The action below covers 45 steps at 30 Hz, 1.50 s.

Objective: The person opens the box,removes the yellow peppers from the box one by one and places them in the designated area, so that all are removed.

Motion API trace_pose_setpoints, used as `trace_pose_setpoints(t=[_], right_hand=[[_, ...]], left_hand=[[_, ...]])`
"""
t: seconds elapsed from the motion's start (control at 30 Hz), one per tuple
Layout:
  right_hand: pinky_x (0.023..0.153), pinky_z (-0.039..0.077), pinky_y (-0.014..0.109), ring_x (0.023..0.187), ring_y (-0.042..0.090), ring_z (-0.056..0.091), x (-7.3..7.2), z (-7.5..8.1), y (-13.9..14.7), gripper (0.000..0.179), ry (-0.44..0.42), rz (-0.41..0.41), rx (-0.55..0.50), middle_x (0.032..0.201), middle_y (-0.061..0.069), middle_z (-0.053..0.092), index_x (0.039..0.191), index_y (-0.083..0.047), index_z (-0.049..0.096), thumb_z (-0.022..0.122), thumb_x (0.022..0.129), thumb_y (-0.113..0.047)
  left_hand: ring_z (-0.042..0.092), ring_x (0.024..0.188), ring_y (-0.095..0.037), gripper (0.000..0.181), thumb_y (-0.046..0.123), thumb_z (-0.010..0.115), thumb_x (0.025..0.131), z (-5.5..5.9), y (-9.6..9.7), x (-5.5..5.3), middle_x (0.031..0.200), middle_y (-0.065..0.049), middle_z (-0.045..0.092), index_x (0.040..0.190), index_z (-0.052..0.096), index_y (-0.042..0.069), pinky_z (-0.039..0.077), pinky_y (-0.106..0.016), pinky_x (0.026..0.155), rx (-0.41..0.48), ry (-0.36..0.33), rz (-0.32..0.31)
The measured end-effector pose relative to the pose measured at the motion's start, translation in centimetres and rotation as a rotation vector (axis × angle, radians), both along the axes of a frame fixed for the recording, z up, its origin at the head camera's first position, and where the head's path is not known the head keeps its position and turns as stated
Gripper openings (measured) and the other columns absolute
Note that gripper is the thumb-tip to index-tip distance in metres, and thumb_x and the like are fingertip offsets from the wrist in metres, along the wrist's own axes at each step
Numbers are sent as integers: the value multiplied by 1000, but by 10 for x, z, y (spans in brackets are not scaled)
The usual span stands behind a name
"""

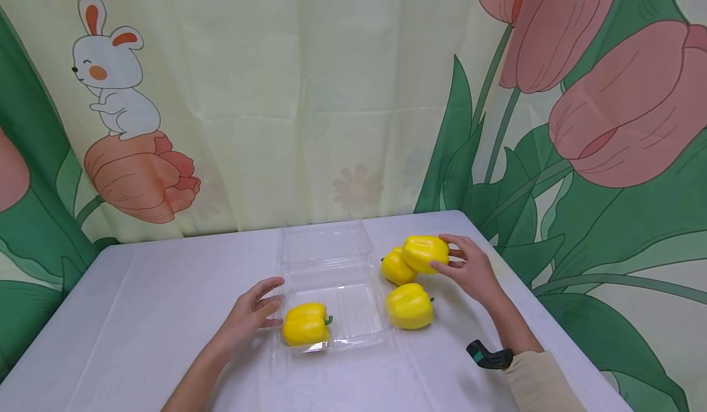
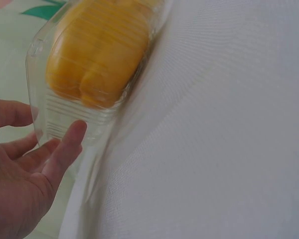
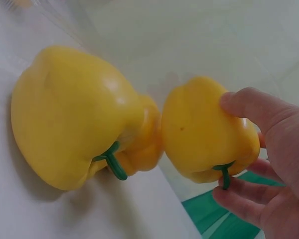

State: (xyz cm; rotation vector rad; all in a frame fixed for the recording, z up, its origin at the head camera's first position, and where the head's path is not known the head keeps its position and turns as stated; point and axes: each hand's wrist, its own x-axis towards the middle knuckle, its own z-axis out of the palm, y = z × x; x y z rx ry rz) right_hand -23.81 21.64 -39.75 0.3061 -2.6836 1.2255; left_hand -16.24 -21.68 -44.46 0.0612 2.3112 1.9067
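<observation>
My right hand point(image 1: 469, 268) grips a yellow bell pepper point(image 1: 424, 253) between thumb and fingers, raised off the table. In the right wrist view, that pepper point(image 3: 204, 129) shows its green stem beside the fingers. Two more yellow bell peppers lie near it on the table: one behind and left point(image 1: 397, 267), one in front point(image 1: 410, 306). A clear plastic clamshell box point(image 1: 353, 304) lies with its lid folded back, holding one yellow bell pepper point(image 1: 306, 326) in its front left corner. My left hand point(image 1: 251, 310) is at the box's left side, fingers spread along the wall point(image 2: 37, 119).
The lid point(image 1: 326, 244) extends toward the table's back edge. A white cloth covers the table point(image 1: 166, 314). Behind it hangs a curtain point(image 1: 248, 93) printed with a rabbit and tulips. A dark band point(image 1: 490, 357) is on the right wrist.
</observation>
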Motion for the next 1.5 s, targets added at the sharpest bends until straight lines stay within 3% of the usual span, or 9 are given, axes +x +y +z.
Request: trace_pose_setpoints(t=[1.5], right_hand=[[92,54,48,122,42,54,-3,-7,15,66,3,-65,21,144,19,41,143,-9,43,72,87,-29]], left_hand=[[43,136,-38,49,11,52,98,1,1,-1,155,-15,34,145,38,11,59,-38,85,-8,-7,8]])
